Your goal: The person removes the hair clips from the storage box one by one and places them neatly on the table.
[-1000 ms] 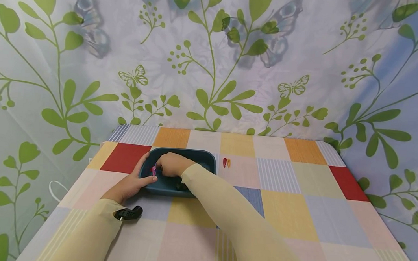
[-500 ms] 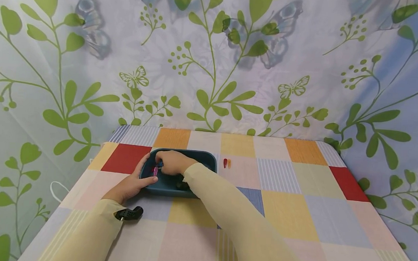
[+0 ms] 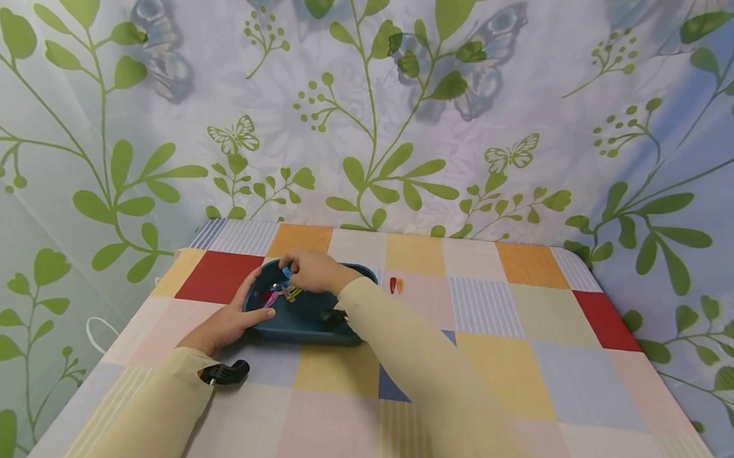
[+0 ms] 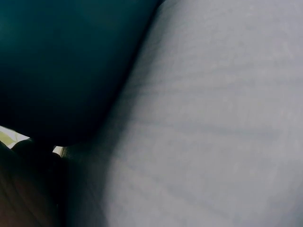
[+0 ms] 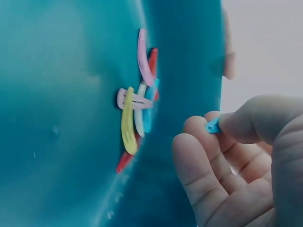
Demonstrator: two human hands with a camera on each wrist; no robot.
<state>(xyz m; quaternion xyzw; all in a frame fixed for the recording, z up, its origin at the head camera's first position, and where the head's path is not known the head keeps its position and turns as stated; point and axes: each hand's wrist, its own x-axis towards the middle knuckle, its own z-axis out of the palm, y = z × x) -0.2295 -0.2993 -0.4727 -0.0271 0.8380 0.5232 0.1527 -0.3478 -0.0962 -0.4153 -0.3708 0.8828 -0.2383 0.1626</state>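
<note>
A curtain [image 3: 373, 118] printed with green leaves and butterflies hangs behind the table. The table is covered by a patchwork cloth [image 3: 490, 374]. Two pale sleeves, the right sleeve [image 3: 421, 391] and the left sleeve [image 3: 146, 404], extend over the cloth from the near side. A dark teal bin [image 3: 302, 337] stands on the cloth, left of centre.

The left hand [image 3: 228, 322] rests against the left end of the bin: thumb and fingers are apart and straight, with the thumb at the near corner. The right hand [image 3: 318, 271] is positioned above the bin; its thumb and fingertips are together, clamped on a small blue clip [image 5: 213, 126]. This clip is over the left end of the bin, most of it covered by the fingers.

A black device [image 3: 230, 372] is fitted at the left wrist. Inside the bin, at the left end, clips lie in a loose, overlapping pile: a yellow clip [image 5: 128, 123], pink, white, blue and red ones. A red clip [image 3: 392, 285] and an orange clip [image 3: 400, 285] lie side by side on the cloth, right of the bin.
</note>
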